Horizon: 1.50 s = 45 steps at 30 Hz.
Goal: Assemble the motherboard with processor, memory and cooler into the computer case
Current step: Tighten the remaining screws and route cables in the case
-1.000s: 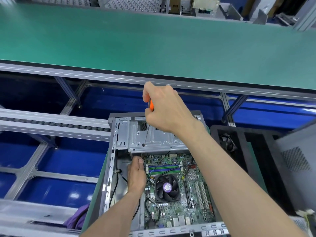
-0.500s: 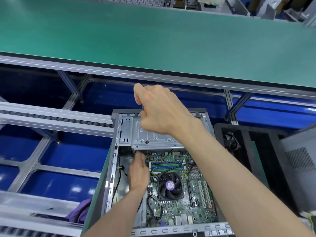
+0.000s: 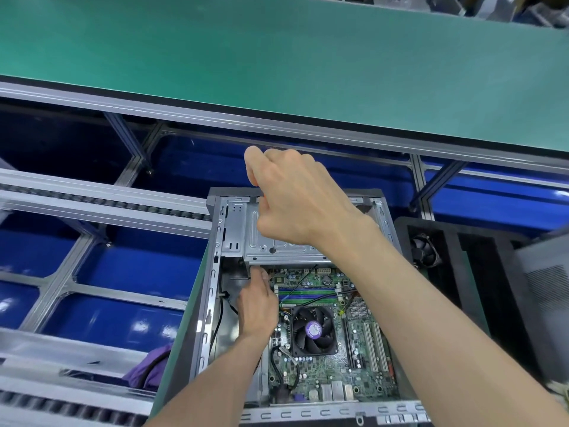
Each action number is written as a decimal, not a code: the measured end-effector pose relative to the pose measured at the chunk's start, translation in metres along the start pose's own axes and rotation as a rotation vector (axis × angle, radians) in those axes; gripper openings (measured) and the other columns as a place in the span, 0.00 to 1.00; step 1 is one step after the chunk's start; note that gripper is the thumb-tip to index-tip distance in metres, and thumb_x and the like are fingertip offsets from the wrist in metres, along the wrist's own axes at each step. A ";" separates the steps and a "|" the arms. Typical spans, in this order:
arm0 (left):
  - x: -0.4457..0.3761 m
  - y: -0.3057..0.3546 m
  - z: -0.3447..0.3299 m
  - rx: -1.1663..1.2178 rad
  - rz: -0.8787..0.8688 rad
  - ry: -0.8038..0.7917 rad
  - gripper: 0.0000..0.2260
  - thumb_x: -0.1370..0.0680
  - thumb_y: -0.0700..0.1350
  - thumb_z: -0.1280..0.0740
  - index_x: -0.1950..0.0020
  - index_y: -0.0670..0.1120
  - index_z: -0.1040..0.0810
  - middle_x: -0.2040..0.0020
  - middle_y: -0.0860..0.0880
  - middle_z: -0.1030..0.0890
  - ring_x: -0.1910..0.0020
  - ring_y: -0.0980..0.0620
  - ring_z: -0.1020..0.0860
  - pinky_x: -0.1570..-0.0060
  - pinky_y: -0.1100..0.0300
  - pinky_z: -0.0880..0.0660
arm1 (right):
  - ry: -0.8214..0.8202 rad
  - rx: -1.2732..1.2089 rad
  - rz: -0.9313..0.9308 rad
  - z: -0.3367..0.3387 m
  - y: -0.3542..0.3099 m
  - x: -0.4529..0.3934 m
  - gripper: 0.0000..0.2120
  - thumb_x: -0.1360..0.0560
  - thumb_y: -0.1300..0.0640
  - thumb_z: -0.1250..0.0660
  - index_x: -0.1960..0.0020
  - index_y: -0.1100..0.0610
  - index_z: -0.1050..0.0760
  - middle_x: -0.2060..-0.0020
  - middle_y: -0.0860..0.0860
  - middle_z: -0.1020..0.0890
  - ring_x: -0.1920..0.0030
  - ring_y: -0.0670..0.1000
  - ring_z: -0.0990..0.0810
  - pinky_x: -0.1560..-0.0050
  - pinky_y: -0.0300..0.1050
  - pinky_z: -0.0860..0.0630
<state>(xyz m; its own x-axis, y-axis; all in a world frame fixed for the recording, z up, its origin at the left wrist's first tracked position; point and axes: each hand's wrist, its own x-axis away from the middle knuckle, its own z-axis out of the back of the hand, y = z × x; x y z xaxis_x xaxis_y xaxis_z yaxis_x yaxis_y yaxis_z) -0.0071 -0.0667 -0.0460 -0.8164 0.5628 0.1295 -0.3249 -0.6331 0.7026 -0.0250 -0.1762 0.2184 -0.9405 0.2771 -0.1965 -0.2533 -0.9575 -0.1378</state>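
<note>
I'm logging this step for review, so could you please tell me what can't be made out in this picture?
- Whatever the right hand grips: hidden in the head view behind its own curled fingers.
- Left hand fingertips: tucked under the metal drive bracket, so their contact is hidden.
- Motherboard right edge: covered by the right forearm.
- Computer case near end: cut by the bottom edge.

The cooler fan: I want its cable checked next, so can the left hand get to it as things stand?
Probably yes. The left hand rests in the case just beside the cooler fan, whose top is uncovered; the right forearm passes on its other side, not over it.
</note>
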 end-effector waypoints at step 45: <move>-0.002 0.007 0.008 0.185 0.217 -0.024 0.08 0.17 0.41 0.41 0.52 0.47 0.24 0.64 0.51 0.22 0.67 0.58 0.26 0.73 0.70 0.39 | 0.055 -0.010 -0.052 -0.005 0.001 0.010 0.14 0.34 0.61 0.37 0.50 0.55 0.37 0.59 0.53 0.25 0.62 0.61 0.28 0.67 0.47 0.36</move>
<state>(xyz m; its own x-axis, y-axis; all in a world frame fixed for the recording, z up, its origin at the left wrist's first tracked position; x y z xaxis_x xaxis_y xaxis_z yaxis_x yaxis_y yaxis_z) -0.0036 -0.0681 -0.0357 -0.8449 0.4387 0.3060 -0.0496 -0.6339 0.7718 -0.0331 -0.1743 0.2112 -0.9122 0.3303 -0.2423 -0.2987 -0.9411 -0.1586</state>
